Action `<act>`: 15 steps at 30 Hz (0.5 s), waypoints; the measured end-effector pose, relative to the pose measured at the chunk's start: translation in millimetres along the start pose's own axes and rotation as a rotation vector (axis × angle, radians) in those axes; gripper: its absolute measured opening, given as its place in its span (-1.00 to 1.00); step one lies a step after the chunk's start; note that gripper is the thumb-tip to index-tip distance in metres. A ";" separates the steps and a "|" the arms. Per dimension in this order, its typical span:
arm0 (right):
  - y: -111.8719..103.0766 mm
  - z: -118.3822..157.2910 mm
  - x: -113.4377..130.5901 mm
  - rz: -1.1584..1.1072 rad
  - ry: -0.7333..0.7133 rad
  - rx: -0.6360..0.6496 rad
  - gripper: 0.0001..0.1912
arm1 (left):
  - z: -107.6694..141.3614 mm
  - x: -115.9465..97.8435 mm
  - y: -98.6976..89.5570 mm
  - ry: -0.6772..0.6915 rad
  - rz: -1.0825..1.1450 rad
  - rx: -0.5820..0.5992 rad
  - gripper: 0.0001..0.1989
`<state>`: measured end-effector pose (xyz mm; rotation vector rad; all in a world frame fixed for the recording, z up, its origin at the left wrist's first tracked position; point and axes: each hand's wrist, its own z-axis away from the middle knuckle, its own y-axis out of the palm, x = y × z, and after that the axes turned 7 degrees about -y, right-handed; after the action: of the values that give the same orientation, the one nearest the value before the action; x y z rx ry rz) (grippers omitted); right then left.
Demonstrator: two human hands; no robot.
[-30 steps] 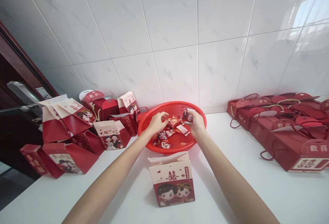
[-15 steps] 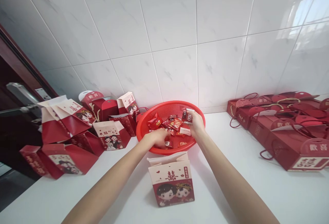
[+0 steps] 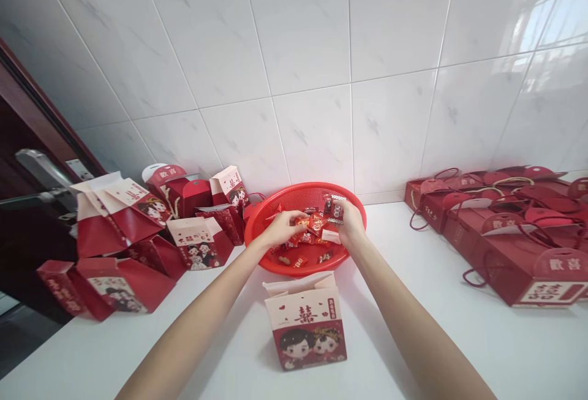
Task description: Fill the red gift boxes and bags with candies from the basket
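A red plastic basket [image 3: 257, 253] holds several wrapped candies [image 3: 298, 262] on its bottom. My left hand [image 3: 285, 228] is over the basket, its thumb and fingers pinching a red-wrapped candy [image 3: 315, 223]. On the basket's right side my right hand [image 3: 351, 219] grips a dark red packet with white edging [image 3: 334, 209]. A pale pink piece [image 3: 331, 236] shows just below that packet. In front of the basket, between my forearms, stands a cream and red gift box [image 3: 305, 326] with its top open and two cartoon faces on its front.
Several red and cream gift boxes [image 3: 124, 216] are stacked on the left of the white table [image 3: 386, 339]. More red boxes with cord handles [image 3: 500, 234] lie in rows at the right. A tiled wall [image 3: 312, 136] rises behind, and a door handle [image 3: 43, 167] is at far left.
My left hand has lifted from the candies at the basket's near left and moved up and inward, now with a red-wrapped candy. My right hand keeps its packet in nearly the same place.
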<state>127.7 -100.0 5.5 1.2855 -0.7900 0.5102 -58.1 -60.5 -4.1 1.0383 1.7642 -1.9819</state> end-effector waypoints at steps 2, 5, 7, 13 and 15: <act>0.4 0.3 0.3 0.007 -0.002 0.000 -0.95 | -1.5 1.7 -1.2 0.004 0.065 -0.021 -0.57; 0.2 0.0 -0.3 0.022 -0.014 0.005 -0.95 | -1.0 1.9 -1.8 -0.018 0.098 -0.026 -0.56; -0.1 -0.6 -1.3 0.030 -0.024 0.012 -0.93 | -0.1 0.8 -1.5 -0.032 0.111 -0.018 -0.52; 0.2 -1.4 -4.0 0.052 -0.046 0.062 -0.93 | 1.9 -3.7 -2.1 -0.021 0.139 -0.034 -0.54; 0.5 -1.3 -4.3 0.061 -0.048 0.086 -0.94 | 2.0 -2.8 -2.7 0.005 0.128 -0.075 -0.53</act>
<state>124.9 -98.3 2.5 1.3602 -0.8573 0.5697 -58.5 -62.5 -0.2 1.1032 1.7150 -1.8238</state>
